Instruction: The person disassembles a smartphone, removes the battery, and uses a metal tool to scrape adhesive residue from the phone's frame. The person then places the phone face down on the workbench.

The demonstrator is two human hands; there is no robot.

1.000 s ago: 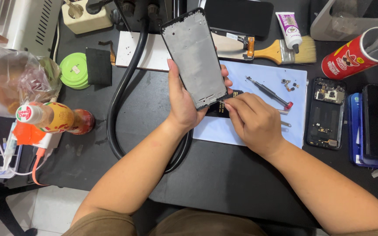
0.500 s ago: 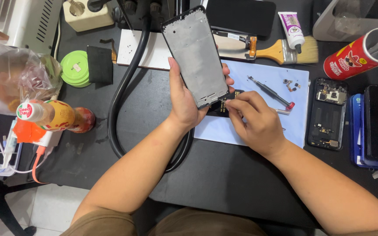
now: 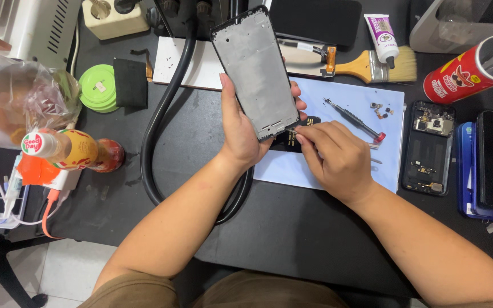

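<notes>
Left hand fingers wrapped around grey phone frame, held tilted above dark surface. Right hand fingers pinched shut at frame's bottom edge; pinched item too small to tell. Screwdriver on blue mat nearby.

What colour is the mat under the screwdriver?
Pale blue. The mat shows best in the head view, with the screwdriver lying on it.

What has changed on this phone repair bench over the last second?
Very little. The right hand has crept slightly toward the lower edge of the phone frame, fingertips pinched there. The left hand still holds the frame tilted up. The screwdriver and brush have not moved.
</notes>
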